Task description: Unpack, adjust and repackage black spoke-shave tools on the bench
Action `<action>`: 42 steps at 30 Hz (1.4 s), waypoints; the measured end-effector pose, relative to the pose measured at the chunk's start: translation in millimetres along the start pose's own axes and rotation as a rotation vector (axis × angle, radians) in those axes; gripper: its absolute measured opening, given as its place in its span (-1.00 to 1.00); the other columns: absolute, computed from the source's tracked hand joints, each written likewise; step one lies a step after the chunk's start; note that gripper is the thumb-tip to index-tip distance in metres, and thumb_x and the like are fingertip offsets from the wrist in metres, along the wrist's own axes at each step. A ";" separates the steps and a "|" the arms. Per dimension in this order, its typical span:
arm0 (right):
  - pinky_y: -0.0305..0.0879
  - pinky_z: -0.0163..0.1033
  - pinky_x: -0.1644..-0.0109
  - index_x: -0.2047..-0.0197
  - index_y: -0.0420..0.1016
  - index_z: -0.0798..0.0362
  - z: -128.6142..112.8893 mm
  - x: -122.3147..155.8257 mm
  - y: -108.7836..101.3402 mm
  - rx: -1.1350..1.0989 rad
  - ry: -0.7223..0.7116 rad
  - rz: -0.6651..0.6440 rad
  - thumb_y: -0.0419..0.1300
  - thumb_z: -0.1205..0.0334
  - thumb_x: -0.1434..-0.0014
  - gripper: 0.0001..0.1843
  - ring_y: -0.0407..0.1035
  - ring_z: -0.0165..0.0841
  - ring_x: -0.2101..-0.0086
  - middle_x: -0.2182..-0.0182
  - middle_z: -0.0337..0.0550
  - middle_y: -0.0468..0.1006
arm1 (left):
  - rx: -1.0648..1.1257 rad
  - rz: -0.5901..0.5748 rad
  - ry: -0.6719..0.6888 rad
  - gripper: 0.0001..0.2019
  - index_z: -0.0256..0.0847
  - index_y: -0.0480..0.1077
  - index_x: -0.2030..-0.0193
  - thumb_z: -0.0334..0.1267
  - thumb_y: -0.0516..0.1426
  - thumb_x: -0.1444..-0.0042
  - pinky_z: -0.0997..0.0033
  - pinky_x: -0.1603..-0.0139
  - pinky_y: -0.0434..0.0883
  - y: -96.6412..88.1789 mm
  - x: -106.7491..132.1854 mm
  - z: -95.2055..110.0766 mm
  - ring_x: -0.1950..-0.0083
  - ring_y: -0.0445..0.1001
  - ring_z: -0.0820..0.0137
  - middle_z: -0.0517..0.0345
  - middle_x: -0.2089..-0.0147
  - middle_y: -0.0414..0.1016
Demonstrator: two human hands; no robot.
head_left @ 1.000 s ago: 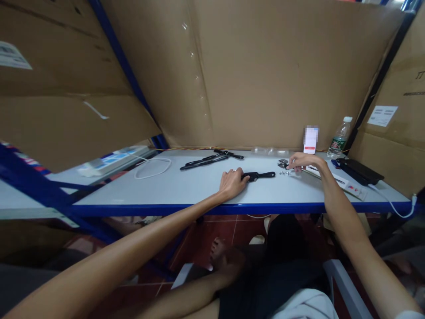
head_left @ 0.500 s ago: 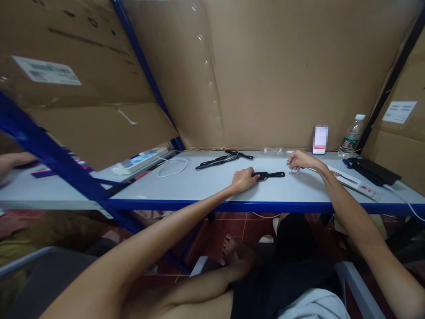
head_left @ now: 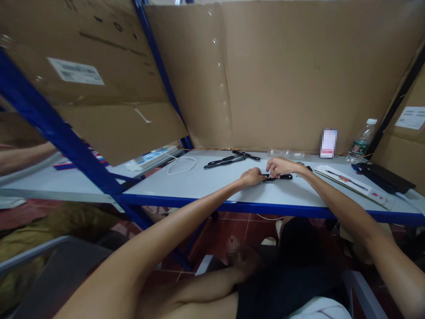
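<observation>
A black watch with its strap (head_left: 280,177) lies on the white, blue-edged table (head_left: 206,186). My left hand (head_left: 253,177) rests on the table, fingers curled over the watch's left end. My right hand (head_left: 280,166) hovers just above the watch's middle, its fingers pinched together on something too small to make out. The two hands nearly touch over the watch.
Black straps (head_left: 229,159) and a white cable (head_left: 181,166) lie farther back on the left. A white card box (head_left: 328,143), a water bottle (head_left: 360,141), a long flat package (head_left: 353,184) and a black case (head_left: 385,177) stand at the right. Cardboard walls close the back. Another person's arm (head_left: 23,155) shows far left.
My right hand moved left from the small parts near the package to just above the watch. The left hand stayed on the watch. The view turned left.
</observation>
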State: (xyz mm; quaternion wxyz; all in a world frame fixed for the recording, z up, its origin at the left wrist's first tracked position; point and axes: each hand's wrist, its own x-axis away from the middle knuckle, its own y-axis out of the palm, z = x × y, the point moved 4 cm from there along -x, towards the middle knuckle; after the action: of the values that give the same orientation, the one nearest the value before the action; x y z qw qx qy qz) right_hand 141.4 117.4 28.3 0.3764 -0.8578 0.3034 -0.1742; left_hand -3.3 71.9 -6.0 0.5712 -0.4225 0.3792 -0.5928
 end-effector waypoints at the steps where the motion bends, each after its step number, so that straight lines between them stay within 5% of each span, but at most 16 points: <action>1: 0.33 -0.36 0.46 0.26 0.55 0.13 -3.2 0.9 0.6 0.060 0.004 0.010 0.29 0.49 0.04 -0.78 0.44 -0.42 0.54 0.51 -0.21 0.63 | 0.004 -0.002 -0.002 -0.67 -0.19 0.55 0.11 0.02 0.15 -0.24 0.41 0.25 0.32 0.2 0.0 0.1 0.08 0.57 0.22 -0.01 0.07 0.65; 8: 0.29 -0.36 0.38 0.25 0.65 0.16 -14.9 8.3 2.8 0.320 -0.053 0.103 0.23 0.53 -0.03 -0.76 0.51 -0.39 0.45 0.44 -0.13 0.68 | 0.024 -0.010 0.022 -0.70 -0.25 0.53 0.18 -0.06 0.10 -0.27 0.39 0.29 0.27 -4.0 0.3 0.6 0.16 0.54 0.25 -0.02 0.18 0.62; 13: 0.25 -0.35 0.33 0.24 0.67 0.15 -15.0 9.3 4.6 0.370 -0.136 0.158 0.22 0.54 -0.03 -0.73 0.51 -0.37 0.38 0.43 -0.13 0.68 | 0.062 -0.160 0.186 -0.65 -0.26 0.51 0.20 0.01 0.09 -0.25 0.39 0.31 0.26 -7.1 3.5 -1.0 0.18 0.53 0.25 0.03 0.23 0.60; 16: 0.22 -0.36 0.34 0.24 0.67 0.13 -15.6 11.4 6.9 0.350 -0.163 0.174 0.17 0.57 -0.02 -0.68 0.48 -0.39 0.39 0.44 -0.16 0.66 | -0.083 -0.065 0.217 -0.53 -0.21 0.48 0.04 0.15 0.19 -0.14 0.36 0.24 0.31 -2.9 7.2 -3.5 0.06 0.55 0.14 -0.02 0.08 0.62; 22: 0.18 -0.38 0.32 0.22 0.67 0.13 -22.2 20.9 9.9 0.291 -0.235 0.173 0.08 0.62 -0.02 -0.59 0.43 -0.44 0.41 0.51 -0.23 0.61 | -0.210 0.185 0.282 -0.47 -0.16 0.42 -0.08 0.26 0.07 -0.26 0.26 0.08 0.38 10.7 20.6 -4.9 -0.02 0.56 0.06 -0.09 0.01 0.62; 37: 0.22 -0.35 0.28 0.22 0.68 0.15 -11.0 12.9 12.4 0.313 -0.247 0.234 0.12 0.59 -0.03 -0.64 0.43 -0.42 0.40 0.47 -0.19 0.60 | -0.229 0.225 0.265 -0.47 -0.18 0.42 -0.06 0.25 0.06 -0.28 0.24 0.09 0.37 11.6 24.6 -4.9 0.00 0.57 0.04 -0.13 0.04 0.61; 42: 0.20 -0.35 0.30 0.20 0.68 0.12 -10.3 14.7 12.3 0.251 -0.263 0.162 0.14 0.53 -0.05 -0.67 0.41 -0.42 0.42 0.51 -0.22 0.58 | -0.225 0.216 0.275 -0.48 -0.17 0.41 -0.09 0.24 0.03 -0.30 0.25 0.07 0.36 10.4 25.3 -5.2 -0.01 0.56 0.06 -0.11 0.03 0.61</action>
State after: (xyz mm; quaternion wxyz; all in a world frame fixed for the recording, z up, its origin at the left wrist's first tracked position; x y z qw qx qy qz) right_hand 142.3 95.7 26.9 0.5296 -0.7924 0.2955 -0.0662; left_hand -4.2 45.8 -15.9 0.5236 -0.3557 0.5604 -0.5340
